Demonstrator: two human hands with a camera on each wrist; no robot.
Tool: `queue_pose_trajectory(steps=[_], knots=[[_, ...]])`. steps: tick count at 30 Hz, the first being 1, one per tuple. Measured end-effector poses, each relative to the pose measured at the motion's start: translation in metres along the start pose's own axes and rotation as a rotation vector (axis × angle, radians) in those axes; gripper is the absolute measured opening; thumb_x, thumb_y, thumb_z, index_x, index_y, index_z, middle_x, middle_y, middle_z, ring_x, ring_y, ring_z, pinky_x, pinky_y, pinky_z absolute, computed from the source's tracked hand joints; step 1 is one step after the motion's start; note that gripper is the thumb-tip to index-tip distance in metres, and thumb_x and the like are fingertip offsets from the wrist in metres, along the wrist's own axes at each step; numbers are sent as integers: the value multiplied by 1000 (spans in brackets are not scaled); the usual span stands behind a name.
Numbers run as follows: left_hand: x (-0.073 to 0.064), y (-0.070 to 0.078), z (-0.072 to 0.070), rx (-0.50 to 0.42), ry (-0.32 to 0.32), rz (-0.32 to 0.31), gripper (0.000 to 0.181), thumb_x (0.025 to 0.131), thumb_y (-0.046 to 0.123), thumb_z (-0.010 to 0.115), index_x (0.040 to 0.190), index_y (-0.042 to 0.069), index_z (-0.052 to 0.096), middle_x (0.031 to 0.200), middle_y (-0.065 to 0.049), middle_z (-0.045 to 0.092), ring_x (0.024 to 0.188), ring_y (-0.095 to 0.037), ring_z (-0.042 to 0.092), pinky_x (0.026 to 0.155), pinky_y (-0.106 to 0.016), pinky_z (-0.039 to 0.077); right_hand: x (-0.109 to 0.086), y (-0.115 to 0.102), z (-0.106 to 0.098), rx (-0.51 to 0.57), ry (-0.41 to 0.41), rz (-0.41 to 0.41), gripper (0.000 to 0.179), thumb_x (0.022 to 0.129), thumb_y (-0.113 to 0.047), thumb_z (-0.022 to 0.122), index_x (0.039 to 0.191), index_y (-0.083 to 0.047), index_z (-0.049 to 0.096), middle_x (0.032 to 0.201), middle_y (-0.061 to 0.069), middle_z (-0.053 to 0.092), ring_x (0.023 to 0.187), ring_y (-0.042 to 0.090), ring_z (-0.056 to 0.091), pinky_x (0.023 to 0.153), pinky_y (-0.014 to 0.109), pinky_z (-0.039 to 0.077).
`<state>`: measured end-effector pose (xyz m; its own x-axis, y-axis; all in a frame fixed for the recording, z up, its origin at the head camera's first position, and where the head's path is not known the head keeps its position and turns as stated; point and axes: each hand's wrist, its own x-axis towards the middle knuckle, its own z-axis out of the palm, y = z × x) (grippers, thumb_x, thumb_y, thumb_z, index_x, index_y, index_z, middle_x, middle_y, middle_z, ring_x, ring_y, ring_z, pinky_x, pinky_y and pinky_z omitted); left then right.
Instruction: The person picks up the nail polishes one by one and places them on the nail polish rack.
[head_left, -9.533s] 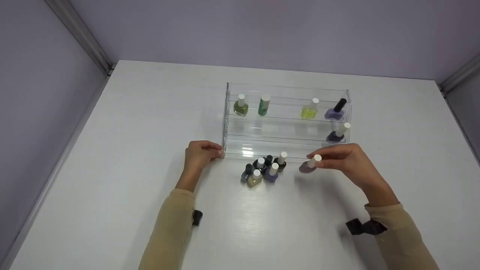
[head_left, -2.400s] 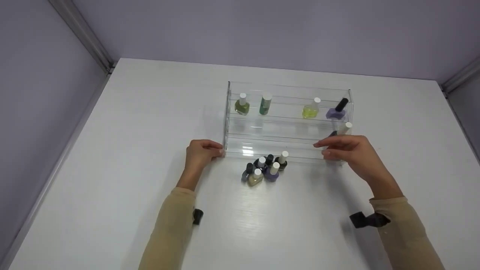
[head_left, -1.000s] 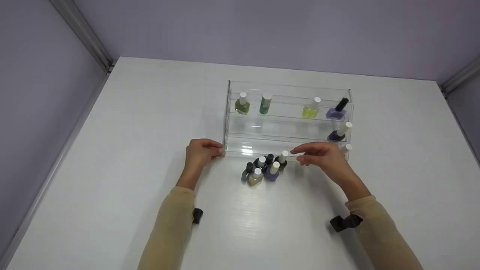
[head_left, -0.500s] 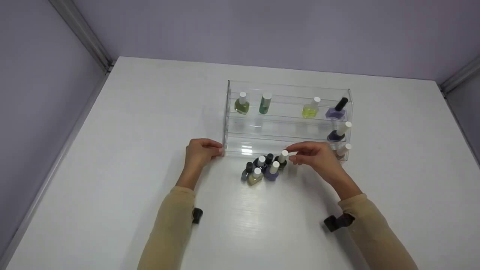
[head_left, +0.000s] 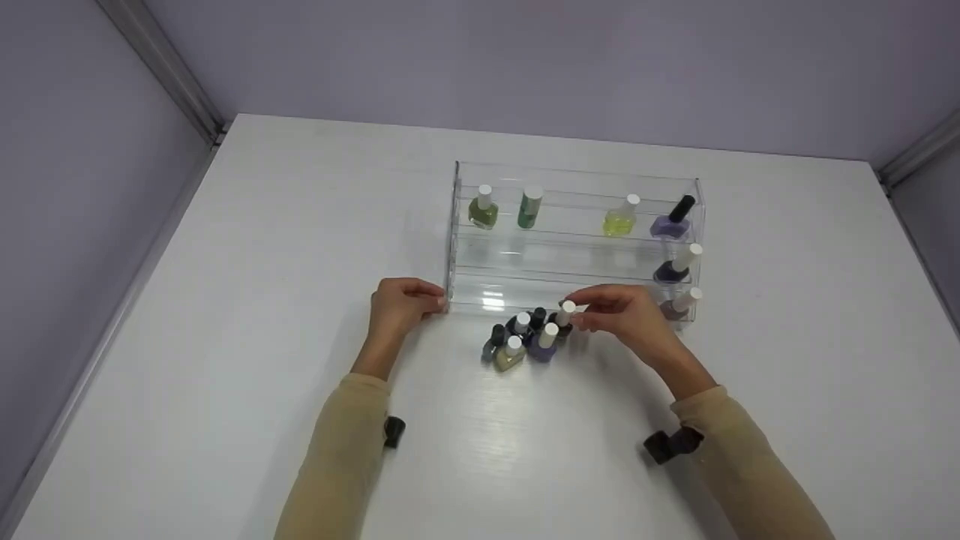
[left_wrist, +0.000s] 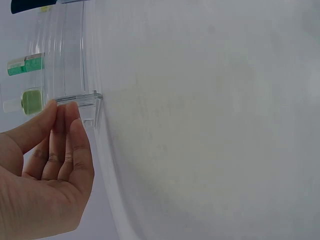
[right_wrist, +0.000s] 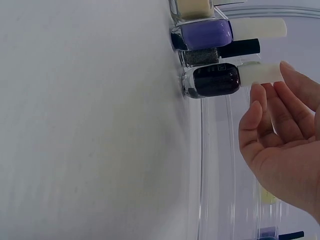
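A clear acrylic tiered rack (head_left: 480, 291) stands on the table. My left hand (head_left: 403, 309) is at its front left corner, thumb and fingertips pinching the edge of the side panel in the left wrist view. My right hand (head_left: 622, 315) pinches the white cap of a dark nail polish bottle (right_wrist: 216, 80), upright at the right end of a cluster before the rack. Beside it stand a purple nail polish bottle (head_left: 543, 348), a beige one (head_left: 509, 360) and several dark ones.
On the rack's upper tier are an olive bottle (head_left: 483, 215), a green one (head_left: 529, 210), a yellow one (head_left: 619, 223) and a lilac one (head_left: 670, 226). A dark bottle (head_left: 671, 272) and a mauve bottle (head_left: 675, 309) stand below, at the right end.
The mauve bottle went from the right hand onto the rack's lowest tier, at the right. The right hand then moved left and took hold of a dark bottle's cap. The left hand stayed.
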<state>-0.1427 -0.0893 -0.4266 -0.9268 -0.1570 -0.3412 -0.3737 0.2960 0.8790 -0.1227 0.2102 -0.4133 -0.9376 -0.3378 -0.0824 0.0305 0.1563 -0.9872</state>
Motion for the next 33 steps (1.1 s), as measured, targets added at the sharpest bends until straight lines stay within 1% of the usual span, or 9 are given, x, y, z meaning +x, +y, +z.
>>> queue_pose_trajectory(steps=[4, 8, 11, 14, 18, 23, 25, 30, 33], knots=[[1, -1, 0, 3, 3, 4, 8, 75, 0, 71, 82, 0, 71, 77, -8, 68, 67, -13, 63, 64, -25, 50, 1, 0, 3, -13, -5, -3, 30, 78, -2, 70, 104, 9, 63, 90, 19, 65, 74, 16, 63, 69, 36, 52], [1, -1, 0, 17, 5, 1, 8, 75, 0, 71, 83, 1, 71, 76, -8, 67, 67, -14, 62, 63, -24, 49, 2, -1, 6, -31, -5, -6, 29, 78, -5, 71, 103, 7, 65, 93, 14, 66, 73, 15, 62, 68, 35, 52], [0, -1, 0, 28, 8, 7, 8, 75, 1, 71, 82, 1, 71, 76, -7, 67, 67, -14, 61, 61, -23, 48, 3, -1, 8, -58, -1, -8, 28, 78, -7, 71, 102, 5, 66, 93, 10, 68, 72, 13, 62, 66, 33, 51], [0, -1, 0, 33, 12, 10, 8, 75, 1, 72, 82, 1, 71, 75, -7, 67, 67, -15, 61, 60, -22, 48, 3, -2, 8, -89, -2, -7, 27, 79, -9, 71, 102, 4, 67, 92, 14, 67, 72, 14, 62, 65, 32, 51], [0, -1, 0, 25, 11, 5, 8, 74, 1, 72, 82, 1, 71, 76, -7, 67, 67, -15, 61, 61, -23, 49, 3, -2, 7, -106, -22, -13, 27, 80, -9, 69, 104, 2, 67, 95, 18, 66, 76, 19, 63, 65, 33, 51], [0, -1, 0, 19, 12, -1, 8, 74, 1, 72, 82, 1, 71, 76, -7, 67, 67, -16, 61, 60, -23, 48, 4, -1, 5, -113, -60, -29, 27, 82, -9, 68, 106, 2, 66, 99, 18, 66, 80, 27, 63, 67, 35, 51], [0, 0, 0, 21, 13, 0, 8, 74, 1, 72, 82, 1, 71, 76, -7, 67, 68, -17, 61, 60, -23, 48, 4, -1, 4, -112, -61, -25, 28, 81, -10, 68, 107, 2, 66, 101, 18, 65, 80, 26, 63, 67, 36, 51], [0, 0, 0, 13, 3, 12, 8, 74, 1, 72, 83, 0, 71, 76, -8, 68, 67, -16, 63, 62, -25, 50, 2, -1, 3, -90, -35, 14, 31, 79, -12, 71, 106, 0, 66, 101, 17, 65, 77, 17, 62, 69, 37, 52], [0, 0, -1, 5, -2, 13, 8, 75, 1, 72, 83, 0, 71, 76, -8, 68, 66, -14, 63, 63, -26, 50, 2, -1, 2, -79, -18, 26, 31, 78, -11, 72, 105, 1, 66, 98, 18, 64, 75, 15, 61, 69, 36, 51]])
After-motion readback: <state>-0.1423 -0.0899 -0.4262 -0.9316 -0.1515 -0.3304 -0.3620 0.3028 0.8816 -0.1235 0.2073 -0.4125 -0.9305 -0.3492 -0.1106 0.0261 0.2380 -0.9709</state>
